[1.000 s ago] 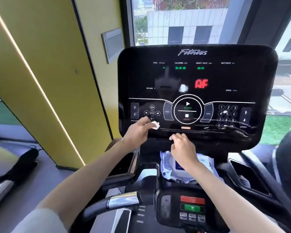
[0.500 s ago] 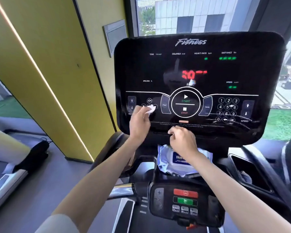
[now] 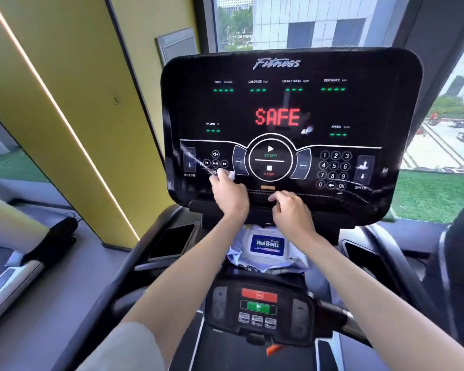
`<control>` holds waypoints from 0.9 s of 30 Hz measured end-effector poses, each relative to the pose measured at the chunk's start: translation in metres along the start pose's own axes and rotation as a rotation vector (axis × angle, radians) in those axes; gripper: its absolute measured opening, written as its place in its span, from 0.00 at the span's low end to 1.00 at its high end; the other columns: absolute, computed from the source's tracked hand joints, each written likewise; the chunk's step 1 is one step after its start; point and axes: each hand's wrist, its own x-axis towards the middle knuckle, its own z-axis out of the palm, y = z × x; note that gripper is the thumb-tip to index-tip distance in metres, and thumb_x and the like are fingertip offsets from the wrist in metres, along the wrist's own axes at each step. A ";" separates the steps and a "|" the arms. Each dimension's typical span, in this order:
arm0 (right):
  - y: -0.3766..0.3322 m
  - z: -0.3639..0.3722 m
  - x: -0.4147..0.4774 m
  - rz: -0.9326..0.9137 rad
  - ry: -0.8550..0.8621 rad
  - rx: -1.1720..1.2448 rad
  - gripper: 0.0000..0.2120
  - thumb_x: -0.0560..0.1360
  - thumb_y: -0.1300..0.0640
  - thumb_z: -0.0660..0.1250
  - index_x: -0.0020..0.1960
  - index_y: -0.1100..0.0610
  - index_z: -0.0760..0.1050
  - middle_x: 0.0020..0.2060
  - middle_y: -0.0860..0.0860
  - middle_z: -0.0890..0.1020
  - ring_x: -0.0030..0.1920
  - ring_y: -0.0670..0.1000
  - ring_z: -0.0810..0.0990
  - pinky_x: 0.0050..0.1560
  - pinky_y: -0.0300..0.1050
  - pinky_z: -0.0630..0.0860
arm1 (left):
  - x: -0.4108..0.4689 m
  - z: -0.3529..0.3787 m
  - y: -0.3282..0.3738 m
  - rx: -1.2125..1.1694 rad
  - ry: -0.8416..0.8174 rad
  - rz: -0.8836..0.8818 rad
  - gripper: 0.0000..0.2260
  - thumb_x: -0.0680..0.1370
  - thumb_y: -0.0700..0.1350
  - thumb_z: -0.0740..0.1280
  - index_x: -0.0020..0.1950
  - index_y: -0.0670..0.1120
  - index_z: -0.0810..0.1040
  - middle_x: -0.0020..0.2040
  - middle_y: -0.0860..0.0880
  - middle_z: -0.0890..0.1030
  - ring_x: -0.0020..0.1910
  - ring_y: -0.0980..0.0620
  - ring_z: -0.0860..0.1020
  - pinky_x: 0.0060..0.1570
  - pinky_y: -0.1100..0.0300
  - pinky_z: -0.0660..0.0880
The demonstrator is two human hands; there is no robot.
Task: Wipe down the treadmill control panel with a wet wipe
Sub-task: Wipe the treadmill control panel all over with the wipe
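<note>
While left hand [image 3: 229, 195] fingers pinch wet wipe [image 3: 231, 175] against control panel [image 3: 279, 103], right hand [image 3: 292, 210] fingers curled, empty.

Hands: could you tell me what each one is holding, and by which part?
The left hand pinches a bunched wipe at its fingertips, against the panel. The right hand holds nothing.

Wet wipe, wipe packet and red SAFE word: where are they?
wet wipe [image 3: 231, 175], head view, white tip past the left hand's fingers.
wipe packet [image 3: 267, 245], head view, blue label.
SAFE word [image 3: 277, 117], head view, middle letters.
</note>
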 end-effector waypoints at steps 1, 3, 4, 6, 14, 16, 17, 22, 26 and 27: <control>0.004 -0.005 -0.001 0.004 0.001 0.004 0.13 0.71 0.68 0.59 0.52 0.61 0.77 0.49 0.54 0.80 0.53 0.56 0.75 0.47 0.47 0.70 | -0.008 0.009 0.008 -0.034 -0.002 -0.017 0.10 0.71 0.31 0.60 0.49 0.41 0.71 0.53 0.42 0.71 0.46 0.40 0.74 0.42 0.57 0.64; 0.010 -0.015 -0.002 -0.005 0.013 -0.005 0.14 0.70 0.68 0.58 0.51 0.62 0.77 0.49 0.54 0.80 0.53 0.56 0.75 0.47 0.49 0.71 | -0.024 0.022 0.030 -0.106 -0.017 -0.030 0.07 0.73 0.34 0.60 0.50 0.41 0.72 0.51 0.43 0.72 0.46 0.40 0.75 0.43 0.56 0.65; 0.012 -0.021 -0.003 -0.011 0.030 -0.020 0.13 0.70 0.68 0.58 0.50 0.62 0.77 0.48 0.55 0.80 0.53 0.58 0.75 0.46 0.50 0.71 | -0.032 0.027 0.044 -0.153 -0.058 -0.022 0.06 0.74 0.35 0.61 0.50 0.40 0.73 0.49 0.44 0.74 0.45 0.42 0.75 0.44 0.56 0.66; 0.018 -0.033 -0.004 -0.001 0.097 -0.031 0.10 0.69 0.69 0.59 0.48 0.64 0.76 0.46 0.58 0.79 0.51 0.60 0.75 0.44 0.50 0.71 | -0.046 0.036 0.074 -0.331 -0.234 -0.034 0.05 0.75 0.36 0.63 0.48 0.41 0.77 0.39 0.48 0.76 0.42 0.48 0.75 0.46 0.59 0.70; 0.039 -0.058 0.006 -0.042 0.191 0.000 0.11 0.69 0.70 0.60 0.47 0.63 0.78 0.46 0.54 0.80 0.51 0.56 0.76 0.47 0.46 0.71 | 0.030 -0.025 0.056 -0.478 0.104 -0.091 0.02 0.76 0.42 0.64 0.44 0.45 0.75 0.37 0.50 0.76 0.37 0.56 0.76 0.42 0.60 0.73; 0.040 -0.057 0.007 -0.045 0.162 -0.012 0.11 0.70 0.69 0.59 0.47 0.62 0.78 0.47 0.54 0.79 0.51 0.55 0.75 0.47 0.47 0.71 | 0.037 -0.030 0.038 -0.281 0.226 -0.099 0.08 0.78 0.48 0.61 0.46 0.44 0.75 0.44 0.47 0.77 0.40 0.54 0.78 0.43 0.60 0.73; 0.041 -0.057 0.007 -0.043 0.152 -0.016 0.11 0.70 0.69 0.59 0.47 0.62 0.78 0.47 0.53 0.79 0.51 0.55 0.74 0.47 0.47 0.71 | 0.035 -0.024 0.034 -0.179 0.217 -0.091 0.08 0.79 0.48 0.61 0.48 0.44 0.75 0.49 0.45 0.76 0.43 0.50 0.77 0.46 0.58 0.71; 0.054 -0.057 0.004 -0.017 0.127 -0.018 0.11 0.70 0.67 0.59 0.48 0.61 0.78 0.48 0.52 0.79 0.53 0.54 0.74 0.49 0.46 0.70 | -0.011 0.038 0.056 -0.051 0.006 0.123 0.06 0.76 0.38 0.61 0.49 0.43 0.77 0.49 0.44 0.77 0.45 0.44 0.77 0.45 0.55 0.70; 0.057 -0.072 0.007 0.061 0.111 -0.007 0.12 0.71 0.68 0.58 0.49 0.61 0.79 0.49 0.53 0.79 0.54 0.54 0.74 0.48 0.47 0.72 | -0.046 0.052 0.091 -0.117 -0.469 0.466 0.10 0.71 0.31 0.64 0.45 0.42 0.82 0.40 0.51 0.80 0.36 0.58 0.75 0.40 0.67 0.72; 0.058 -0.075 0.009 0.079 0.130 0.011 0.13 0.71 0.68 0.58 0.49 0.61 0.79 0.49 0.53 0.79 0.54 0.54 0.74 0.47 0.46 0.72 | -0.046 0.048 0.098 -0.167 -0.493 0.484 0.11 0.70 0.30 0.65 0.45 0.43 0.81 0.39 0.52 0.79 0.35 0.60 0.74 0.38 0.70 0.70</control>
